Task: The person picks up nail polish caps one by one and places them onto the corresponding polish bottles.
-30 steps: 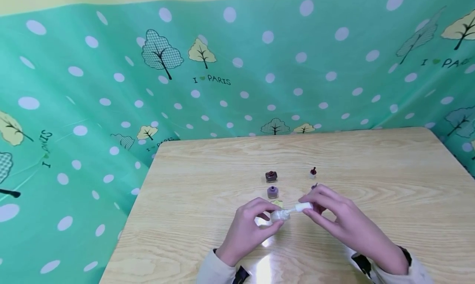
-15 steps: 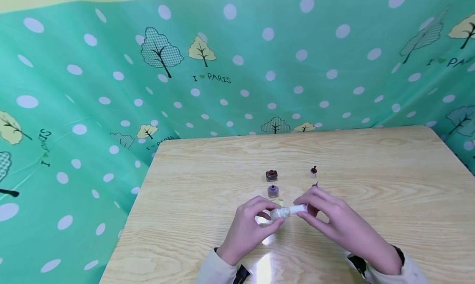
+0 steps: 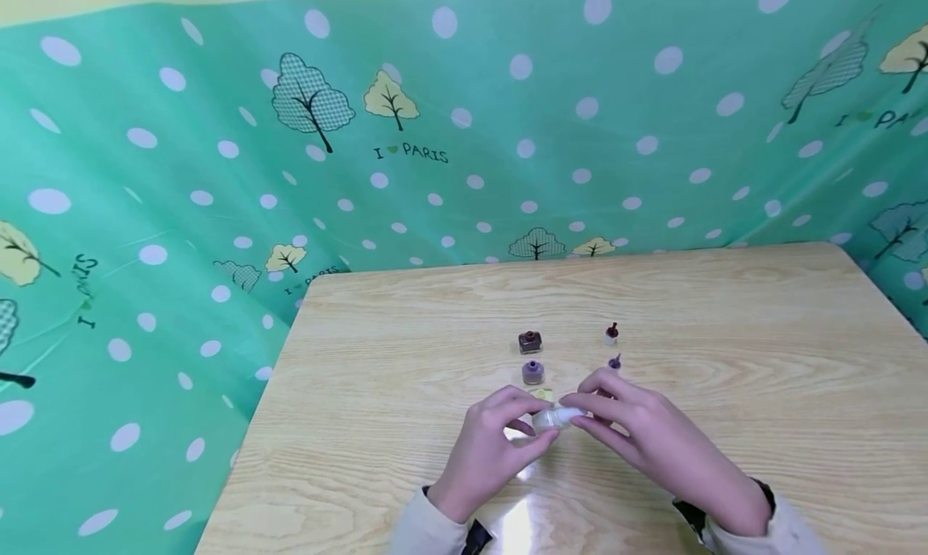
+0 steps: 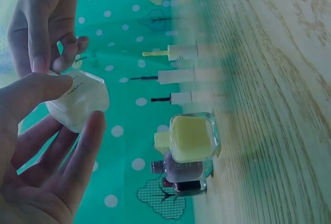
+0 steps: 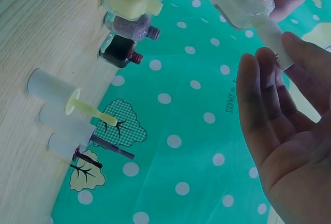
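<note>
White polish, glass bottle. Head view: you have the white nail polish bottle [image 3: 548,419] up over the near part of the wood-grain worktop [image 3: 391,337], gripped between the thumb and fingers of your left hand [image 3: 489,438]. It is tipped, neck toward your right hand [image 3: 645,434], whose fingers pinch the white cap [image 3: 576,412] at that neck. Beyond your hands stands a row of uncapped bottles: dark red polish bottle [image 3: 530,343] farthest, purple polish bottle [image 3: 532,372] next, yellow polish bottle [image 3: 540,394] nearest and partly hidden by your left hand. To their right, the dark red brush cap [image 3: 611,335] and the purple brush cap [image 3: 615,363]. Behind the worktop, a green dotted cloth [image 3: 406,209] printed with trees.

Left wrist view: your thumb lies over the bottle's printed face, fingers supporting the other side. The yellow brush cap [image 4: 181,52] shows here, in line with the other two caps; all three stand on the worktop, brushes up.

Right wrist view: your right thumb and fingertips hold the cap, which meets the bottle's neck; you cannot tell whether it is fully seated. Bottles and caps form two separate rows, all three bottles upright.
</note>
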Tool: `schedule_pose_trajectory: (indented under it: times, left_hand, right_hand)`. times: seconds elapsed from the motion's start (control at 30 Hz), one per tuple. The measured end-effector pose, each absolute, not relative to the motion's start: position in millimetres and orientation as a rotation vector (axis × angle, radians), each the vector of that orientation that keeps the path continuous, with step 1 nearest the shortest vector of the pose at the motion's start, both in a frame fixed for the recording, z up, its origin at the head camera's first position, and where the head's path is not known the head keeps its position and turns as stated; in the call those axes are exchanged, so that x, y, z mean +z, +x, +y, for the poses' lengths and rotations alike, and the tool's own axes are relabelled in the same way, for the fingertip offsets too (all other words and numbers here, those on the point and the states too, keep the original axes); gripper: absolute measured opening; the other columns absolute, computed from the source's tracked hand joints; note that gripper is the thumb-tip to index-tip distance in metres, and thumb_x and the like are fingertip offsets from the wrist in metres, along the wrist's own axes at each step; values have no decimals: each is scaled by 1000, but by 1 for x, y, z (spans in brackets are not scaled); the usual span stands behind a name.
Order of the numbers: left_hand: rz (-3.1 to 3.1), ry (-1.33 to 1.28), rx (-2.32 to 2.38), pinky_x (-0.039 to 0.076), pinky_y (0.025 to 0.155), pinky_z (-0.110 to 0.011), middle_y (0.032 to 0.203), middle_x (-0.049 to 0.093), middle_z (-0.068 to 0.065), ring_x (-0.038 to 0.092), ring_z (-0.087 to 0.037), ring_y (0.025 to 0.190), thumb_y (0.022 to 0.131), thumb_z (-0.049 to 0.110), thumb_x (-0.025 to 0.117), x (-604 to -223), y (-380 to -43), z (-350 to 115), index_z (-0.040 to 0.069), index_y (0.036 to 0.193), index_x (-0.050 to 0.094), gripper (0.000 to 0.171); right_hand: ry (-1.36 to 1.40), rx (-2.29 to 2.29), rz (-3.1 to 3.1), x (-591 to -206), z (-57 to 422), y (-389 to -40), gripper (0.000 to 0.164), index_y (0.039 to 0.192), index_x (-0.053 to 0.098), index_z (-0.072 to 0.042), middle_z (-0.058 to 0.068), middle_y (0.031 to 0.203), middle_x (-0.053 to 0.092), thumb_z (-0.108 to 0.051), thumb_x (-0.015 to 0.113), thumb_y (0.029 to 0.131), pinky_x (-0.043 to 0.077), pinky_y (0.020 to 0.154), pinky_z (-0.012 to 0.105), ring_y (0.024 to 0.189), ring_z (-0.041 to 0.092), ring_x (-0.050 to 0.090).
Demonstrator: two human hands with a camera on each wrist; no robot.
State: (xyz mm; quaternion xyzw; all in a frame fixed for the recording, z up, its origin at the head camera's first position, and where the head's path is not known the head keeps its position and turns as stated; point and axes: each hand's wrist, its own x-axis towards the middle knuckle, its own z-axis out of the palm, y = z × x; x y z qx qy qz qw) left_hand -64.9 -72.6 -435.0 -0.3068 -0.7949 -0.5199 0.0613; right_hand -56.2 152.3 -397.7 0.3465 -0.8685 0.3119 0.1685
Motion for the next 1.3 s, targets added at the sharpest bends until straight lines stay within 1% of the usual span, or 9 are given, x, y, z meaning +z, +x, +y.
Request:
schedule_pose_trajectory:
  times: [0.27,0.5,0.67,0.83,0.97,1.07,1.13,1.17,1.3]
  left_hand:
    - [-2380,-927,-1537,57,70,-13,98,70,-2,69,-9,84,83,8,79,-436,-66,-73,6,107,73,24]
    - [-2394,-915,-1380,55,75,-10,97,72,1,67,-5,83,81,11,82,-434,-66,-73,8,103,74,23]
    - [-2394,-921,-1324,54,80,-12,97,72,4,67,-4,86,81,13,81,-433,-64,-72,11,103,75,23]
    - [-2384,-933,-1326,53,78,-11,96,71,5,66,-2,85,81,11,81,-432,-63,-72,12,104,75,23]
    - [-2378,-942,-1339,53,77,-10,96,71,5,66,-2,85,81,10,80,-432,-63,-71,13,104,74,24]
    - [-2384,-941,-1346,53,78,-11,96,72,4,66,-2,86,82,11,80,-433,-64,-72,12,104,74,23]
    - [-2392,-934,-1354,54,79,-11,96,72,4,66,-3,86,82,13,80,-433,-65,-73,12,104,75,22]
    - [-2396,-929,-1358,54,79,-11,97,72,4,66,-3,86,82,14,81,-433,-65,-73,11,104,75,23]
    - [-2401,-922,-1421,55,77,-12,98,73,2,67,-5,84,82,14,81,-434,-67,-74,9,105,74,24]
  right_hand:
    - [951,878,-2475,-398,149,-58,22,106,73,-19,-16,99,61,-12,76,86,42,63,4,74,-6,52]
    - [892,857,-2437,-402,146,-59,8,90,71,-21,-18,86,59,-27,76,87,42,56,5,67,-8,49]
    - [831,830,-2376,-407,143,-59,17,77,65,-24,-19,75,53,-32,75,89,39,51,6,61,-8,45]
    - [785,819,-2347,-411,140,-59,26,69,57,-25,-18,67,45,-28,74,88,31,47,5,55,-9,35]
    - [748,825,-2360,-411,139,-59,29,67,54,-26,-19,65,43,-25,76,85,31,47,6,55,-10,34]
    - [750,866,-2379,-409,140,-59,23,71,60,-26,-20,69,48,-25,79,84,37,50,6,58,-9,41]
    - [769,919,-2399,-406,142,-59,15,80,67,-23,-21,74,55,-25,82,82,42,54,7,62,-8,48]
    - [779,947,-2410,-405,144,-59,15,86,69,-22,-20,78,58,-24,83,81,44,56,7,64,-8,51]
    - [849,1076,-2443,-400,151,-60,34,109,71,-18,-16,93,66,-14,83,78,49,62,8,73,-5,59]
